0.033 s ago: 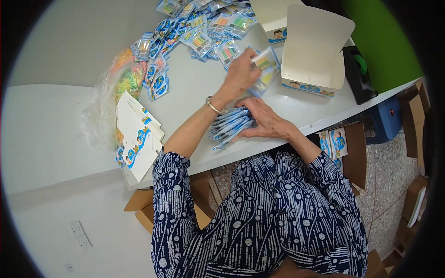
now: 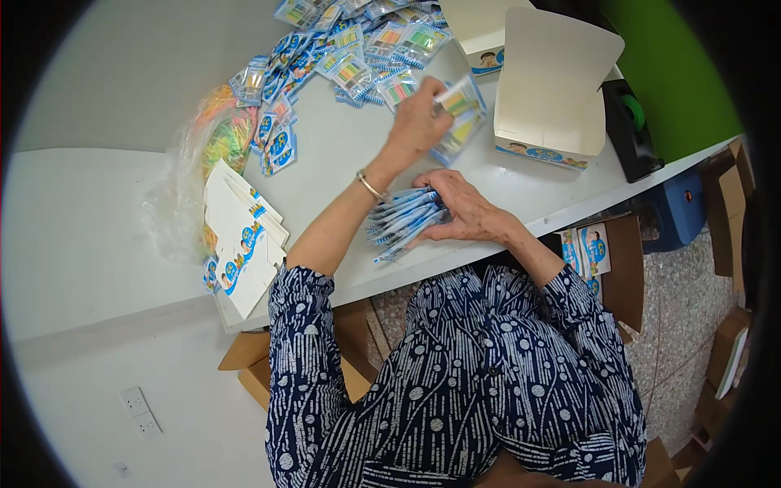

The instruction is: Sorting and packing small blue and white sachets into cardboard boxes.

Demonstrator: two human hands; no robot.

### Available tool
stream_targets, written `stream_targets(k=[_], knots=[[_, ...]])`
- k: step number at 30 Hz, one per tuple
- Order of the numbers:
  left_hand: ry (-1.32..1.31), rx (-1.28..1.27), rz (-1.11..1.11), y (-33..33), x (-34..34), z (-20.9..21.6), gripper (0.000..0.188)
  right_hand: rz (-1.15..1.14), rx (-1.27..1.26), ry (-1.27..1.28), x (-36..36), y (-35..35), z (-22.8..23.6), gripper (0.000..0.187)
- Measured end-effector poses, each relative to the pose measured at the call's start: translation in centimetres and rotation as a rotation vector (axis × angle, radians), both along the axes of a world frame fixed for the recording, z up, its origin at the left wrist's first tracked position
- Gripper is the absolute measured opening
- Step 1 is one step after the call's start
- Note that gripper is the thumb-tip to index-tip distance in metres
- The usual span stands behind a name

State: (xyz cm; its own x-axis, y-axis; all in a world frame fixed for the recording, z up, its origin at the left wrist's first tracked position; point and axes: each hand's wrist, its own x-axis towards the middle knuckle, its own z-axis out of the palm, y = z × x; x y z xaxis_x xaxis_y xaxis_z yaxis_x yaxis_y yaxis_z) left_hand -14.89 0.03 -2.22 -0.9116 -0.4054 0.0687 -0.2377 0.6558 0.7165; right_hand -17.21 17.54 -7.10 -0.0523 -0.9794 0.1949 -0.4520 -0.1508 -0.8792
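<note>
Your L hand [image 2: 419, 126] grips a packet [image 2: 464, 132] by its left side (blurred, maybe 2 joined), long axis upper-R to lower-L. It's up & R of the stack [image 2: 400, 221] clasped in your R hand [image 2: 465, 207], nr table [image 2: 325, 154] edge. Open box [image 2: 537, 153] just R. Count: 1 stack, several pkts, exact no. unclear; 2 boxes incl. rear box [image 2: 476, 31].

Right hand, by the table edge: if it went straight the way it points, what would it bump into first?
First the row of packets that the right hand itself holds; beyond it, perhaps the left wrist, though their heights are hard to judge.
</note>
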Motion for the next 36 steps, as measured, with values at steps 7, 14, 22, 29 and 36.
stream_targets(k=[7,14,22,29,36], knots=[[0.025,-0.274,0.004,-4.3,-0.1,-2.1,0.076,0.004,-0.001,-0.006,0.4,-0.2,0.1,0.070],[-0.216,-0.279,0.036,-2.0,-0.4,-1.1,0.084,-0.005,-0.007,0.007,0.4,0.0,0.2,0.071],[0.037,-0.094,-0.079,-2.7,3.6,2.4,0.076,0.003,0.000,-0.012,0.3,0.0,0.0,0.072],[-0.103,-0.019,-0.019,-6.1,8.4,2.2,0.075,-0.005,-0.008,0.002,0.2,0.1,0.3,0.071],[0.013,-0.436,0.051,-6.2,10.8,-1.7,0.049,-0.005,-0.006,0.034,0.4,0.0,0.6,0.073]])
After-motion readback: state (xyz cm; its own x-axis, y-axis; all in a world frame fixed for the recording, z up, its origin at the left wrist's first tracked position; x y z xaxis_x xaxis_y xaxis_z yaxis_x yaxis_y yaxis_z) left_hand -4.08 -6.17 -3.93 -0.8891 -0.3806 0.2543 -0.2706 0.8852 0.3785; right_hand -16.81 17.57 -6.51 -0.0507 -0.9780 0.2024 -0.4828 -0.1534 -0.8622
